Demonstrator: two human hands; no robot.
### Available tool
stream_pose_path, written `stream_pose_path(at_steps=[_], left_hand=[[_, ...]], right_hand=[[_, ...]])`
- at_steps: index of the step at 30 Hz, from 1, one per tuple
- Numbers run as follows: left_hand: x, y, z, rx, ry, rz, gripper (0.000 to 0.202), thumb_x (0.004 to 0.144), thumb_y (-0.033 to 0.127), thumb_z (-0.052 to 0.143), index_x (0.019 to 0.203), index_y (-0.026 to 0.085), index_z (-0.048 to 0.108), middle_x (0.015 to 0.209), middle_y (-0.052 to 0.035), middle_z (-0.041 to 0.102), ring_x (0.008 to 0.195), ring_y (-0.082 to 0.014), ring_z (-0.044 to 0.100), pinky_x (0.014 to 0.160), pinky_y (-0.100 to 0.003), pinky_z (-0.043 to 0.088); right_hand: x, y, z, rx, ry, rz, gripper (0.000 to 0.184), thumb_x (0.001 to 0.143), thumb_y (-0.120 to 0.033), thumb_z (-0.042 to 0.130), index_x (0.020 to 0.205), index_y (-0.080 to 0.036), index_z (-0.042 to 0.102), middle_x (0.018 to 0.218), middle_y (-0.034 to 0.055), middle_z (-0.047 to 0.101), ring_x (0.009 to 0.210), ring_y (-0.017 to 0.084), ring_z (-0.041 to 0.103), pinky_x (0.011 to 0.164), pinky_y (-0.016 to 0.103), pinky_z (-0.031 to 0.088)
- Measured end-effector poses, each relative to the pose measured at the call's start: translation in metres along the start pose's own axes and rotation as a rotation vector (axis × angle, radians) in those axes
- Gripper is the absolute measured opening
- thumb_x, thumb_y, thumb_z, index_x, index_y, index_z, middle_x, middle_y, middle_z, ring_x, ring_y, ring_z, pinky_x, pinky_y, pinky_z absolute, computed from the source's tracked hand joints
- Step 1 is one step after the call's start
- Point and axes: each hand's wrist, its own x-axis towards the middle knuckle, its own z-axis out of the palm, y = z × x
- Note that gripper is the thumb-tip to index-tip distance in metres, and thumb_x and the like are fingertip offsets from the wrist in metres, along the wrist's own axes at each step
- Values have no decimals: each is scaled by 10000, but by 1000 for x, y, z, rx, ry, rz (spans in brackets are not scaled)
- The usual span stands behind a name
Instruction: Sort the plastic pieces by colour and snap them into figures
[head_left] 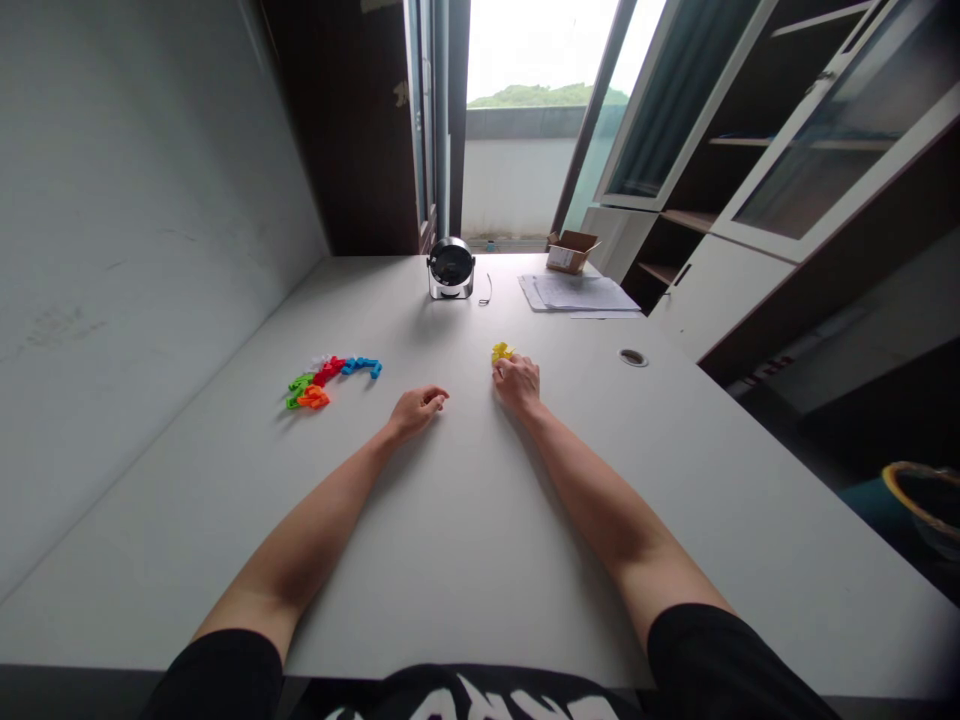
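Observation:
My left hand (418, 410) rests on the white table (465, 560) with its fingers loosely curled, and I see nothing in it. It is nearest a loose group of small plastic pieces to its left: blue (362, 367), red (328, 370), green (300, 388) and orange (313, 398), with a whitish bit (320, 361) at the back. My right hand (517, 383) is curled over a crumpled-looking yellow plastic piece (501, 352), which sticks out beyond the fingers. Its underside is hidden.
A round metal desk fan (451, 268) and a thin wire (486, 290) stand at the far edge. Papers (577, 293) and a small cardboard box (571, 251) lie back right, near a round grommet (633, 358). A wall runs along the left side; cabinets stand right.

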Motion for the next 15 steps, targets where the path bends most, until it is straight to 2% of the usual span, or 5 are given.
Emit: stream_pose_path(at_steps=[6, 11, 15], left_hand=[[-1, 3, -1, 1, -1, -12, 331, 885, 376, 477, 1035, 216, 724, 808, -11, 708, 677, -140, 569, 633, -228, 404], [-2, 6, -1, 10, 1, -23, 331, 876, 376, 487, 1031, 210, 728, 805, -15, 711, 671, -142, 570, 631, -226, 404], [-2, 6, -2, 9, 4, -12, 329, 878, 371, 488, 1029, 211, 732, 796, -12, 709, 664, -137, 571, 623, -225, 406]], right_hand=[[0, 4, 1, 36, 53, 70, 271, 961, -340, 459, 966, -227, 705, 1149, 123, 548, 1079, 284, 441, 948, 416, 339], [5, 13, 9, 158, 101, 117, 234, 896, -289, 513, 1038, -225, 688, 1294, 111, 483, 1145, 282, 446, 981, 417, 377], [13, 22, 17, 223, 64, 130, 249, 862, -268, 545, 1067, -213, 677, 1425, 94, 412, 1224, 258, 443, 1041, 383, 365]])
